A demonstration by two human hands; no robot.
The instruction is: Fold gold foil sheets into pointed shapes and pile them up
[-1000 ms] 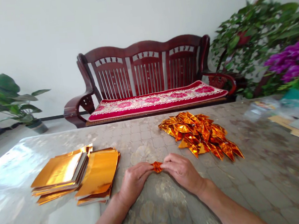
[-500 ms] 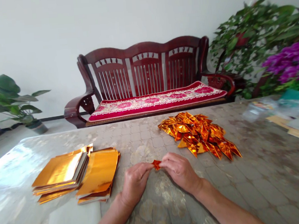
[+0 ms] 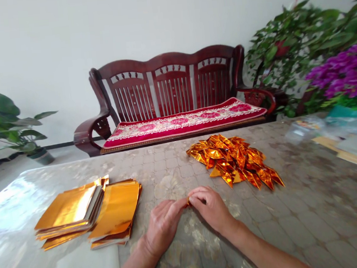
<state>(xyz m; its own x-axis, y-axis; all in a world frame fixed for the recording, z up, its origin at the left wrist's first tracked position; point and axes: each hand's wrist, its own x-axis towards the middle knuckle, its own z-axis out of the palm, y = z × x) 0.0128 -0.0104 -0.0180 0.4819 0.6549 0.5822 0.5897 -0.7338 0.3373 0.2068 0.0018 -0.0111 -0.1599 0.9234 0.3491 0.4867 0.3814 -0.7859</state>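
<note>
Between my fingertips is a small folded gold foil paper (image 3: 188, 201), mostly hidden by the fingers. My left hand (image 3: 165, 220) pinches it from the left side. On the other side, my right hand (image 3: 210, 208) grips it with thumb and fingers. Just beyond my right hand lies a heap of folded orange-gold foil pieces (image 3: 235, 160) with pointed ends. To the left of my left hand are two stacks of flat gold foil sheets, a left stack (image 3: 65, 210) and a right stack (image 3: 117, 206).
A pale sheet (image 3: 85, 267) lies on the patterned tabletop (image 3: 162, 164), near my left forearm. Plastic bags (image 3: 306, 129) and flat boards (image 3: 349, 152) are at the far right. A wooden bench (image 3: 171, 88) with a red cushion stands behind the table, plants on either side.
My fingers have drawn closer together over the folded foil, covering more of it. My right fingers now curl over its top. The whole view has shifted slightly.
</note>
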